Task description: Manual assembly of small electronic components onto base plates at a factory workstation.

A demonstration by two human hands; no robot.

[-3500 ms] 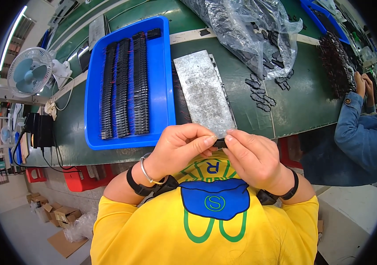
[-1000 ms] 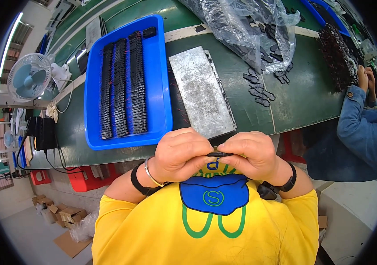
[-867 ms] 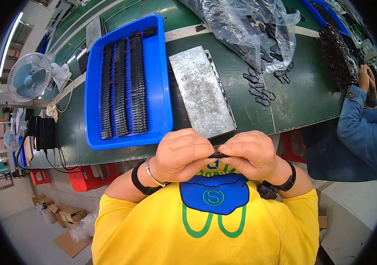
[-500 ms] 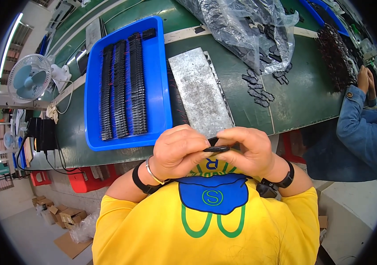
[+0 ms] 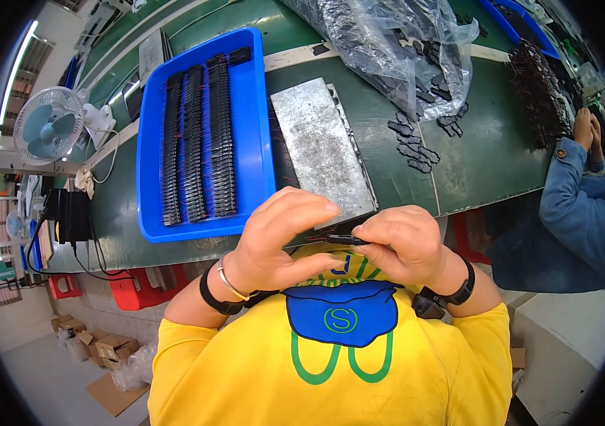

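Note:
Between the thumb and fingers of my right hand [image 5: 407,240] is a small flat black plastic part [image 5: 345,240], held in front of my chest. Thin dark reddish strands show at its left end, perhaps wires. My left hand [image 5: 270,238] is just left of it, thumb and fingers apart, holding nothing. Beyond my hands lies a scuffed grey metal plate [image 5: 323,145], with a row of dark parts partly hidden along its right edge. Left of the plate, a blue tray [image 5: 268,192] contains three long rows of black parts [image 5: 221,142] with fine red wires.
A clear plastic bag [image 5: 366,50] of black pieces lies at the far right, with loose black pieces [image 5: 414,149] beside it. A fan [image 5: 48,126] stands left. At right, a co-worker's blue sleeve [image 5: 572,188] is near a dark wired pile [image 5: 536,96]. Red stools [image 5: 135,290] are below the bench.
My left hand has let go of the black part and opened, its fingers spreading apart. My right hand still grips the part, whose left end now shows.

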